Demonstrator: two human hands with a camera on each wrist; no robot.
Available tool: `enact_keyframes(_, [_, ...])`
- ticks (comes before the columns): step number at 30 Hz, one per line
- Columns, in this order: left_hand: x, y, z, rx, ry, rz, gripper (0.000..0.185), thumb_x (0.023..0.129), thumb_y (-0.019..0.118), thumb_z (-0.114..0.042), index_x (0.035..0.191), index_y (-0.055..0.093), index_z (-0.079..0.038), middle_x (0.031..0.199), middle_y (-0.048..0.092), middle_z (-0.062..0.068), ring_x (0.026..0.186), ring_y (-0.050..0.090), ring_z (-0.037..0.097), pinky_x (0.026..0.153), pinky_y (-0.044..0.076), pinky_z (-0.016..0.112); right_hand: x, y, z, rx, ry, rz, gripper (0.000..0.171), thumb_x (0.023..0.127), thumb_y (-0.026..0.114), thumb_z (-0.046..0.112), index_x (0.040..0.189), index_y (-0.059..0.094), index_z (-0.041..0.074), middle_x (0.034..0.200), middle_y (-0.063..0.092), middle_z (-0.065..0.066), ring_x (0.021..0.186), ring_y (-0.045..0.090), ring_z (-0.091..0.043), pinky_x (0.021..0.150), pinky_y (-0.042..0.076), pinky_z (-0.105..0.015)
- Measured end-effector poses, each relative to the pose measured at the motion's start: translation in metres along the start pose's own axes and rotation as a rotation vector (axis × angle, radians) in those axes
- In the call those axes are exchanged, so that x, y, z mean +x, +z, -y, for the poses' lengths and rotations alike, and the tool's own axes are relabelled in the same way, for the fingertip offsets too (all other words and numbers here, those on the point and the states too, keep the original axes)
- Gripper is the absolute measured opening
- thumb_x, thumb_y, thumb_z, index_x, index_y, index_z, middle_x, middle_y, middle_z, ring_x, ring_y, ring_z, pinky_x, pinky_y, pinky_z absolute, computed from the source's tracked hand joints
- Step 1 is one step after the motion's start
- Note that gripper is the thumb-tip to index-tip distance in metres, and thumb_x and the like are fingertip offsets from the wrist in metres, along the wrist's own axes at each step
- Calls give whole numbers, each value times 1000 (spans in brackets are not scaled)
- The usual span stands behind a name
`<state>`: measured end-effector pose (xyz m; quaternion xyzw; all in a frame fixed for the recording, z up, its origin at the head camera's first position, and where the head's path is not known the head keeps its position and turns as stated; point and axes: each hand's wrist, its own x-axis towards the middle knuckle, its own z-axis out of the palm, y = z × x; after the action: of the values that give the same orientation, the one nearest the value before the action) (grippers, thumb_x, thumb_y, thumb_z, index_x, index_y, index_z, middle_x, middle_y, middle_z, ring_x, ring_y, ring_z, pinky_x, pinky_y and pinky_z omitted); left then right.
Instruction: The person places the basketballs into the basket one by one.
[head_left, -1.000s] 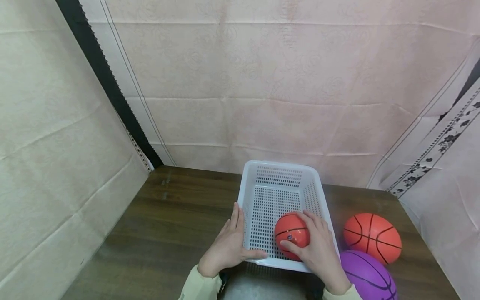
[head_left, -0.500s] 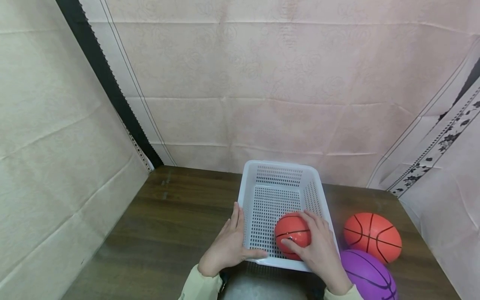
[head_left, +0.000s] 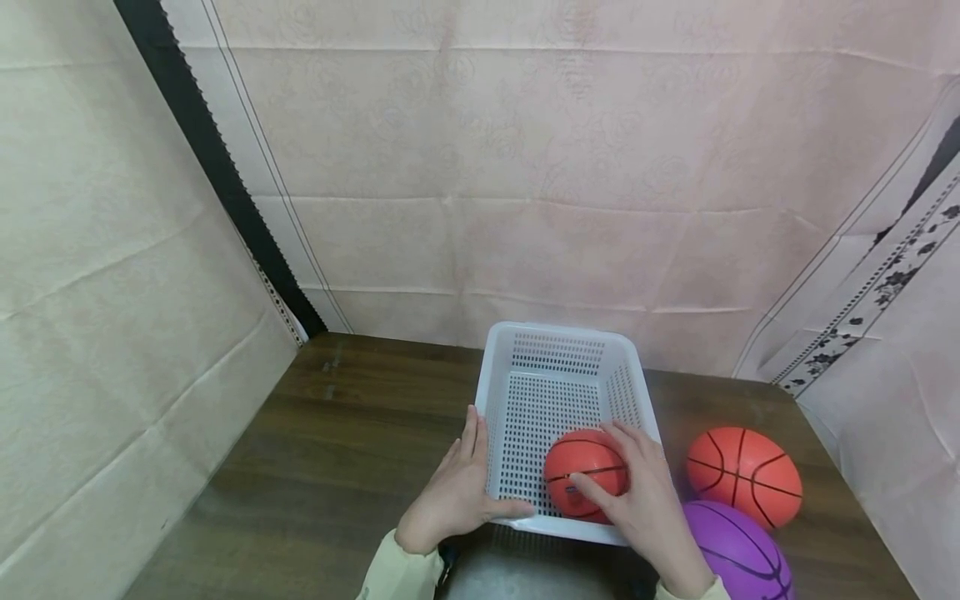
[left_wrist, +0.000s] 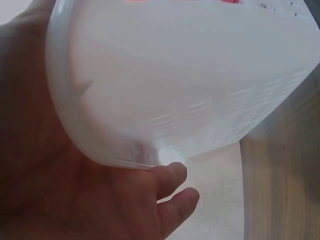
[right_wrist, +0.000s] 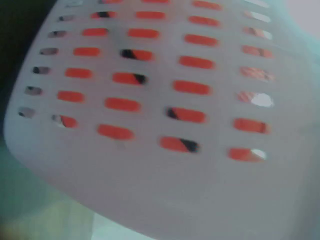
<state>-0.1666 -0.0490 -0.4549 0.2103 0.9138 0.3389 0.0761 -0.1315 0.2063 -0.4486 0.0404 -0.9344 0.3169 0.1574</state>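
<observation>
Head view: the right hand [head_left: 643,493] has fingers and thumb curved round a shiny orange-red ball with black lines [head_left: 573,458], sitting inside a white slotted plastic basket [head_left: 547,404], lower centre of the frame! The left hand [head_left: 456,493] lies at the basket's near left corner, fingers straight along the outside, thumb across the near rim. Lower right, a second orange-red ball [head_left: 744,477] and a purple ball [head_left: 738,550] share the brown wood-grain counter [head_left: 360,450]. Left wrist: palm against the rim, fingertips at lower centre. Right wrist: orange-red through the slots; finger state, can't tell here.
</observation>
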Motion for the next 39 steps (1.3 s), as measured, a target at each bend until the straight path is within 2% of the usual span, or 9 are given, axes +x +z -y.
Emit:
enact_keyframes(6, [0, 0, 0, -13, -4, 2, 134, 61, 65, -76, 150, -4, -3, 155, -19, 8, 139, 10, 37, 107, 16, 57, -3, -18, 7, -10, -16, -33, 80, 71, 76, 54, 135, 49, 16, 139, 41, -9, 123, 33, -31, 91, 33, -63])
enact_keyframes(13, [0, 0, 3, -2, -13, -1, 134, 60, 63, -78, 150, -1, -2, 155, -17, 9, 140, 10, 35, 108, 16, 54, -8, -43, 19, -1, -12, -87, 75, 74, 77, 45, 136, 48, 13, 139, 41, -12, 123, 35, -34, 87, 36, -65])
enact_keyframes(17, [0, 0, 2, 7, -15, 2, 135, 60, 63, -79, 150, 0, -1, 155, -17, 8, 140, 11, 34, 108, 17, 54, -13, -54, 23, 23, -3, -123, 74, 76, 77, 42, 139, 45, 19, 141, 39, -11, 125, 33, -34, 87, 33, -66])
enact_keyframes(19, [0, 0, 2, 11, -14, 5, 134, 60, 63, -79, 150, 1, -1, 155, -16, 9, 140, 12, 33, 108, 17, 54, -16, -60, 23, 21, -16, -149, 74, 76, 78, 39, 140, 44, 22, 142, 38, -9, 126, 34, -32, 88, 36, -61])
enact_keyframes(21, [-1, 0, 1, 13, -10, 5, 133, 61, 65, -76, 150, 1, 0, 155, -15, 10, 140, 12, 32, 107, 18, 55, -19, -65, 22, 7, -39, -187, 75, 74, 80, 35, 140, 45, 22, 143, 39, -7, 125, 34, -29, 88, 39, -50])
enact_keyframes(25, [0, 0, 0, 11, -4, 4, 132, 62, 67, -74, 149, 1, 0, 155, -15, 11, 140, 13, 34, 107, 18, 55, -26, -77, 17, 8, -75, -258, 78, 71, 83, 24, 139, 46, 19, 142, 40, -9, 126, 34, -28, 93, 35, -47])
enact_keyframes(28, [-1, 0, 0, 7, -3, 6, 132, 63, 67, -73, 149, 1, 0, 155, -16, 11, 139, 13, 35, 107, 18, 55, -31, -83, 12, 21, -58, -286, 79, 71, 84, 21, 140, 45, 18, 142, 39, -12, 128, 32, -31, 98, 26, -60])
enact_keyframes(34, [-1, 0, 0, -13, 10, -8, 129, 65, 72, -66, 150, 1, 0, 155, -14, 13, 139, 12, 38, 106, 17, 58, -39, -89, -1, -4, 10, -303, 79, 71, 83, 24, 140, 45, 19, 141, 40, -11, 130, 31, -29, 103, 22, -57])
enact_keyframes(39, [-2, 1, 0, -12, 14, -9, 130, 64, 70, -68, 150, 0, 0, 155, -17, 10, 139, 11, 40, 106, 18, 57, -47, -90, -14, -22, 70, -317, 76, 72, 82, 25, 138, 47, 14, 141, 39, -13, 127, 28, -39, 101, 17, -60])
